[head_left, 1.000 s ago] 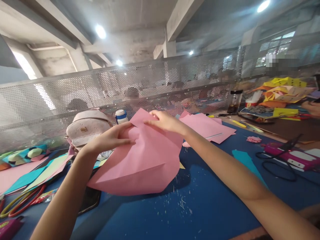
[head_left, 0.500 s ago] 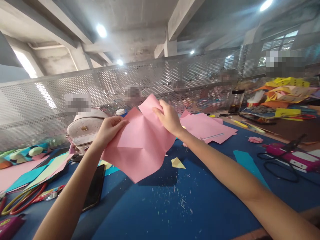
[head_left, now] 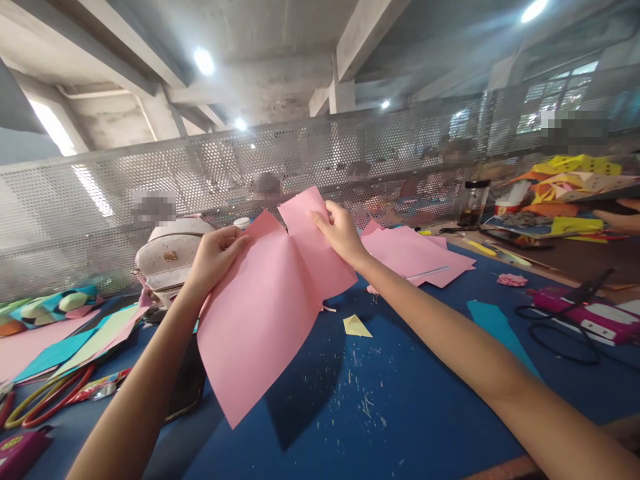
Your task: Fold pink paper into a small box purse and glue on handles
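Observation:
A sheet of pink paper (head_left: 260,320) is held up above the blue table between my two hands. My left hand (head_left: 217,257) is closed on its upper left edge, thumb on the near face. On the upper right, my right hand (head_left: 340,230) pinches the flap with thumb and fingers. A slit or gap runs down from the top edge between the hands, and the sheet bends along the middle. Its lower corner hangs free toward me, with a shadow beneath. More pink paper (head_left: 407,250) lies behind my right wrist.
The blue table (head_left: 425,400) carries small paper scraps and a yellow piece (head_left: 357,325). A dark phone (head_left: 185,387) lies by my left forearm, a pale backpack (head_left: 173,250) behind. Scissors (head_left: 55,400) are left; a magenta glue gun (head_left: 580,310) with cord is right. A perforated metal screen (head_left: 310,153) stands behind.
The pink paper's lower part has unfolded and dropped toward me, now covering more of the phone. Both hands keep their grip, the right shifting slightly right.

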### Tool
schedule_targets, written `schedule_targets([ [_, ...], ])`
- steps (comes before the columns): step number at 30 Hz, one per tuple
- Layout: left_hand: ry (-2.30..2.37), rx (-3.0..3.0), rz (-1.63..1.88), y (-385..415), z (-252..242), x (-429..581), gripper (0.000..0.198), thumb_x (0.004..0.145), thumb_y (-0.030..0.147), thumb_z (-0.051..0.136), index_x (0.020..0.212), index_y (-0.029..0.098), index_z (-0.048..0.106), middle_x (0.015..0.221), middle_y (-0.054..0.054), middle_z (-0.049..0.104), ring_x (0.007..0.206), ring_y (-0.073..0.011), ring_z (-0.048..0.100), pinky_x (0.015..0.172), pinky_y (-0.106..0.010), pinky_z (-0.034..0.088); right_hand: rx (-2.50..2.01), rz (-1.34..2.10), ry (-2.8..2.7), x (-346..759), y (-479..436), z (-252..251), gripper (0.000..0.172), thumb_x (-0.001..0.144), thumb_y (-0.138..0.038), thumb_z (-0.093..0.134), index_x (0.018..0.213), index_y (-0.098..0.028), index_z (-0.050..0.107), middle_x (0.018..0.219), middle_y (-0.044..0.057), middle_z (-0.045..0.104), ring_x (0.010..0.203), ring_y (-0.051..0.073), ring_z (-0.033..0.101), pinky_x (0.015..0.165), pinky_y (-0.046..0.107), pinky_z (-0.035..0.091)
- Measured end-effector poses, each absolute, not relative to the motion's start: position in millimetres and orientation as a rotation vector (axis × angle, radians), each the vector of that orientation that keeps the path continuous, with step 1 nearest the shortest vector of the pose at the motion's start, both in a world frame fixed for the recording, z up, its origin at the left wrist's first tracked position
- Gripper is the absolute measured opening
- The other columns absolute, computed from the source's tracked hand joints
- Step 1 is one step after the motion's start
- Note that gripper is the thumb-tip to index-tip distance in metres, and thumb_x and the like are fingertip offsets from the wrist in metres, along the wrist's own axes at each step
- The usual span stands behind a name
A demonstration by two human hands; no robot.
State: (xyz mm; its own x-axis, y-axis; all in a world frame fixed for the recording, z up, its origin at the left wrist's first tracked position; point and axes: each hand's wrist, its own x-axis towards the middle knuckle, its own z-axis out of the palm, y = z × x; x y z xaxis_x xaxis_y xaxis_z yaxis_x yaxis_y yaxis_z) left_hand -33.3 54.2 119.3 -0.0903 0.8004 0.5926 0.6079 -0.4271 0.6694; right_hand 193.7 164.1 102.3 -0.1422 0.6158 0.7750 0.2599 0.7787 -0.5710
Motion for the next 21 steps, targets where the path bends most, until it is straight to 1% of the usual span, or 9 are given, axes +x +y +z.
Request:
schedule_targets([
  [2, 1.569, 1.953, 1.578, 54.1, 119.5, -35.9, 0.025, 0.077, 0.040, 0.066, 0.065, 0.019, 0.059, 0.051, 0.004, 0.051, 0.044, -0.0099, 0.042, 0.041, -0.020, 0.024, -0.591, 0.519, -1.729, 196.4, 165.7, 104.1, 0.035, 0.085, -0.055, 0.057, 0.078, -0.022, 0.050, 0.075, 0.001, 0.055, 0.071, 0.017, 0.050, 0.061, 0.028, 0.036],
  [4, 1.574, 1.924, 1.647, 54.9, 119.0, -39.7, 0.025, 0.077, 0.040, 0.066, 0.066, 0.019, 0.061, 0.052, 0.004, 0.052, 0.044, -0.0101, 0.043, 0.042, -0.021, 0.025, -0.520, 0.676, -1.726, 200.0, 166.8, 106.6, 0.037, 0.082, -0.058, 0.060, 0.085, -0.021, 0.055, 0.083, 0.002, 0.060, 0.077, 0.017, 0.054, 0.065, 0.028, 0.040],
  [7, 1.527, 1.808, 1.817, 57.3, 117.7, -47.2, 0.024, 0.079, 0.040, 0.066, 0.070, 0.019, 0.062, 0.056, 0.004, 0.054, 0.047, -0.0096, 0.044, 0.043, -0.020, 0.029, -0.536, 0.873, -1.722, 205.4, 168.5, 110.3, 0.040, 0.077, -0.059, 0.066, 0.087, -0.021, 0.061, 0.084, 0.002, 0.063, 0.080, 0.017, 0.057, 0.068, 0.029, 0.043],
  [10, 1.401, 1.606, 1.995, 61.3, 116.5, -52.9, 0.021, 0.079, 0.040, 0.066, 0.076, 0.019, 0.064, 0.064, 0.004, 0.059, 0.054, -0.0098, 0.049, 0.049, -0.020, 0.037, -0.509, 1.112, -1.718, 205.9, 170.8, 109.6, 0.037, 0.072, -0.053, 0.074, 0.092, -0.023, 0.065, 0.097, 0.003, 0.066, 0.091, 0.018, 0.060, 0.076, 0.031, 0.048],
  [13, 1.308, 1.483, 2.053, 65.9, 114.9, -52.6, 0.021, 0.077, 0.040, 0.068, 0.079, 0.019, 0.066, 0.067, 0.004, 0.062, 0.057, -0.0104, 0.052, 0.054, -0.020, 0.042, -0.473, 1.399, -1.652, 196.9, 171.5, 102.1, 0.038, 0.068, -0.044, 0.080, 0.095, -0.022, 0.064, 0.108, 0.007, 0.066, 0.099, 0.020, 0.062, 0.079, 0.033, 0.052],
  [15, 1.228, 1.479, 2.033, 68.0, 113.5, -49.8, 0.022, 0.076, 0.040, 0.070, 0.078, 0.019, 0.065, 0.066, 0.004, 0.062, 0.058, -0.0100, 0.053, 0.054, -0.019, 0.043, -0.484, 1.492, -1.607, 188.0, 170.8, 95.6, 0.036, 0.070, -0.044, 0.078, 0.092, -0.020, 0.062, 0.107, 0.011, 0.066, 0.097, 0.022, 0.064, 0.077, 0.036, 0.054],
  [17, 1.155, 1.530, 1.958, 67.8, 113.3, -47.3, 0.022, 0.075, 0.040, 0.071, 0.078, 0.019, 0.065, 0.066, 0.003, 0.063, 0.057, -0.0097, 0.054, 0.054, -0.019, 0.043, -0.487, 1.491, -1.578, 180.8, 169.8, 91.3, 0.032, 0.077, -0.046, 0.071, 0.093, -0.020, 0.059, 0.104, 0.012, 0.066, 0.093, 0.023, 0.065, 0.075, 0.037, 0.055],
  [19, 1.158, 1.607, 1.737, 64.6, 115.4, -46.6, 0.025, 0.075, 0.042, 0.071, 0.082, 0.018, 0.067, 0.068, 0.000, 0.065, 0.059, -0.0116, 0.058, 0.053, -0.020, 0.045, -0.492, 1.454, -1.528, 177.9, 168.9, 91.1, 0.028, 0.083, -0.046, 0.062, 0.096, -0.021, 0.057, 0.099, 0.011, 0.065, 0.089, 0.021, 0.065, 0.073, 0.036, 0.054],
  [21, 1.206, 1.657, 1.432, 58.9, 119.8, -48.2, 0.031, 0.075, 0.043, 0.072, 0.093, 0.018, 0.070, 0.075, -0.004, 0.069, 0.066, -0.0159, 0.064, 0.056, -0.023, 0.050, -0.503, 1.403, -1.475, 179.6, 166.8, 95.5, 0.026, 0.087, -0.045, 0.056, 0.096, -0.021, 0.055, 0.095, 0.010, 0.064, 0.083, 0.019, 0.063, 0.070, 0.033, 0.053],
])
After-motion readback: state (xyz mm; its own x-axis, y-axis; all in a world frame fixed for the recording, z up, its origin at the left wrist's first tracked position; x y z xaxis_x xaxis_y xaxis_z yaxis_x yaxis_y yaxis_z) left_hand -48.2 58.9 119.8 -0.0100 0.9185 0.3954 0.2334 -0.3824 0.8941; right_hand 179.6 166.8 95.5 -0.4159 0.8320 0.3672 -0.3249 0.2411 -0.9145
